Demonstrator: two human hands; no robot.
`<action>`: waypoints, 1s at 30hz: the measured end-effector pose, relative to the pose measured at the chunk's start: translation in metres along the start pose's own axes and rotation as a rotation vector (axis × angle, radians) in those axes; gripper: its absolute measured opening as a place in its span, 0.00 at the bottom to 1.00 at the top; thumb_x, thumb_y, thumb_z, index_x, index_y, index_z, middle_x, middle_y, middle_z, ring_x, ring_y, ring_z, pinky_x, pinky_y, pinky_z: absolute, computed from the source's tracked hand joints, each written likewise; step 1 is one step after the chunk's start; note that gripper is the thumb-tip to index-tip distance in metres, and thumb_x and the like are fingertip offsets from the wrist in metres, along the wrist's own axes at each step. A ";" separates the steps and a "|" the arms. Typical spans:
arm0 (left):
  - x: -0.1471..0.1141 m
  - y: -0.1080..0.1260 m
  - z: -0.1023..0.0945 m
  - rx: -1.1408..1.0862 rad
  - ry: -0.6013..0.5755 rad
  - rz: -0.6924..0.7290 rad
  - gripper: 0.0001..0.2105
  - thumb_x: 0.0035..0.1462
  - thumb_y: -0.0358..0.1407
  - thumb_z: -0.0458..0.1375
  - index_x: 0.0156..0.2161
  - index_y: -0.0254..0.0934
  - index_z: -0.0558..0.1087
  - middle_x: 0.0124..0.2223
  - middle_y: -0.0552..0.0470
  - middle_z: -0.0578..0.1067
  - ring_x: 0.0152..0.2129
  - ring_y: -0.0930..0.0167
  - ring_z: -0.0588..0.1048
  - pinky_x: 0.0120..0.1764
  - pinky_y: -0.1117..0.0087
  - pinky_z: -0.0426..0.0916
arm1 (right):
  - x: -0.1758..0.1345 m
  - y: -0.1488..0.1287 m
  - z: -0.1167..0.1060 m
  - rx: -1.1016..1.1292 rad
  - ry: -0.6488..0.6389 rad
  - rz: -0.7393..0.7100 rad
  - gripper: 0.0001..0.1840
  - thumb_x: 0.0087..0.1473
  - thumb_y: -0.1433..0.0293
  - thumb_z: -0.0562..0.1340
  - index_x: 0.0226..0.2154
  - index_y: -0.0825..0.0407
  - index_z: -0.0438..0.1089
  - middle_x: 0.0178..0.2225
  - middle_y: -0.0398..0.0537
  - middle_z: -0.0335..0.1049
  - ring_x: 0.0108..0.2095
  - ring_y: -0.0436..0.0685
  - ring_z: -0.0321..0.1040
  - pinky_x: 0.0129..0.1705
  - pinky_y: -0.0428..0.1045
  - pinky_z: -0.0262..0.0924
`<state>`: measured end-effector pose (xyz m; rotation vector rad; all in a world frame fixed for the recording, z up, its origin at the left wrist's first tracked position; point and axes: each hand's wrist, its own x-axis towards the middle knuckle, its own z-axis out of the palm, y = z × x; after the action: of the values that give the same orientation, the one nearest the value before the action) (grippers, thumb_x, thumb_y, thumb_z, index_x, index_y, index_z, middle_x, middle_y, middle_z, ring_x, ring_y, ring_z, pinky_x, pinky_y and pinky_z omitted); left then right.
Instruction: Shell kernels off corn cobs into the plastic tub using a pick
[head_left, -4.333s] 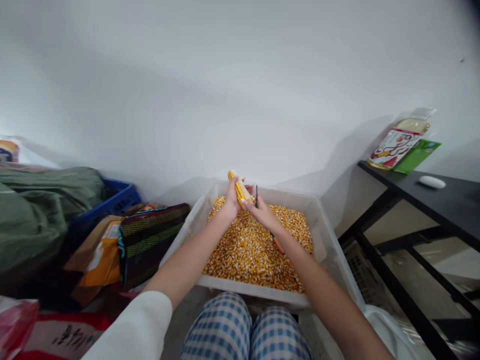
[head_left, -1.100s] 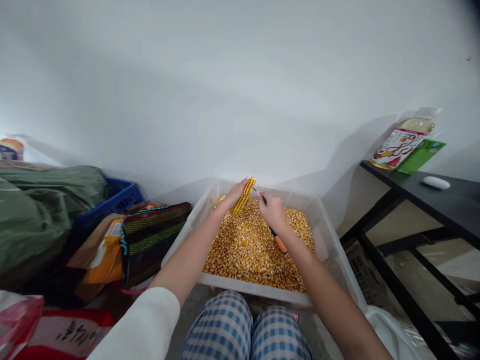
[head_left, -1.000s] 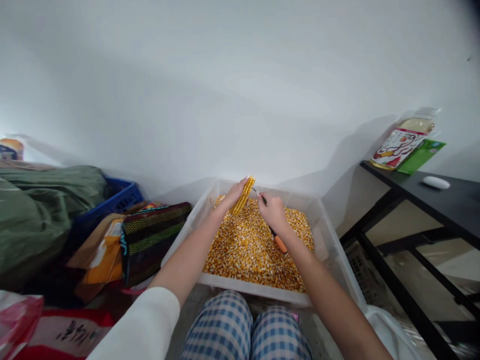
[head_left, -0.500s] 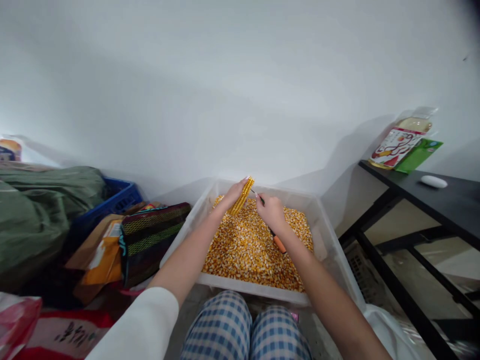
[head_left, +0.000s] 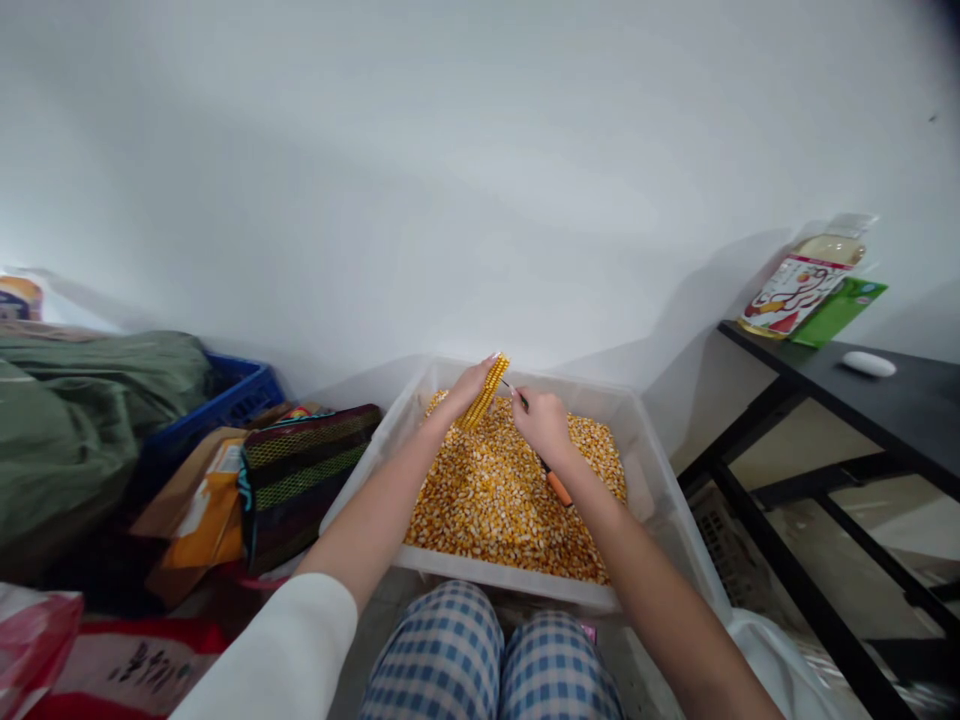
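My left hand (head_left: 470, 387) is closed around an ear of corn (head_left: 484, 396), tilted with its upper end leaning right, rows of yellow kernels facing my other hand. In my closed right hand (head_left: 543, 424) is a thin screwdriver-like tool (head_left: 506, 384), its narrow metal tip at the side of the ear; I cannot tell if it touches. An orange and black handle (head_left: 558, 488) shows beneath my right wrist; whether it belongs to the same tool is unclear. Below both hands, loose corn kernels (head_left: 487, 500) fill much of a translucent plastic bin (head_left: 510, 580).
A white wall (head_left: 480, 180) rises behind the bin. On the right, a black shelf (head_left: 900, 400) bears a bottle (head_left: 806, 280), a green packet (head_left: 840, 310) and a white oval object (head_left: 868, 364). To the left are a blue crate (head_left: 251, 395), green cloth (head_left: 90, 410) and a mesh bag (head_left: 307, 475).
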<state>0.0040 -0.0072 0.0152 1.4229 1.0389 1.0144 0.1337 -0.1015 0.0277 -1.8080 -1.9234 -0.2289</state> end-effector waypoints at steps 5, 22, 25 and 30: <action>0.004 -0.004 -0.003 0.186 0.009 0.168 0.24 0.55 0.55 0.44 0.28 0.35 0.68 0.24 0.52 0.70 0.23 0.70 0.70 0.30 0.72 0.64 | 0.001 -0.001 -0.002 -0.014 -0.033 -0.023 0.21 0.61 0.63 0.48 0.33 0.53 0.73 0.28 0.52 0.74 0.25 0.54 0.67 0.27 0.47 0.47; -0.001 -0.005 0.002 0.250 0.012 0.245 0.25 0.55 0.54 0.45 0.28 0.33 0.71 0.27 0.48 0.74 0.31 0.66 0.72 0.37 0.70 0.65 | 0.000 0.005 0.010 -0.005 -0.010 -0.039 0.20 0.62 0.66 0.48 0.32 0.54 0.73 0.28 0.54 0.74 0.25 0.54 0.68 0.28 0.46 0.48; -0.004 -0.003 0.012 0.127 -0.003 0.116 0.27 0.56 0.56 0.43 0.30 0.33 0.70 0.21 0.50 0.70 0.21 0.69 0.70 0.28 0.71 0.65 | 0.000 0.004 0.011 0.017 0.028 -0.008 0.21 0.62 0.65 0.47 0.33 0.55 0.73 0.28 0.53 0.74 0.25 0.54 0.67 0.28 0.46 0.48; -0.006 -0.003 0.022 0.075 0.047 0.092 0.27 0.55 0.57 0.43 0.31 0.33 0.70 0.21 0.51 0.70 0.20 0.71 0.69 0.26 0.72 0.64 | -0.001 0.003 0.011 0.052 0.047 0.038 0.21 0.62 0.65 0.48 0.32 0.55 0.73 0.27 0.53 0.74 0.25 0.54 0.67 0.27 0.46 0.46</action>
<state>0.0234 -0.0182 0.0100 1.5258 1.0631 1.0901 0.1338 -0.0976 0.0169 -1.7878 -1.8445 -0.2054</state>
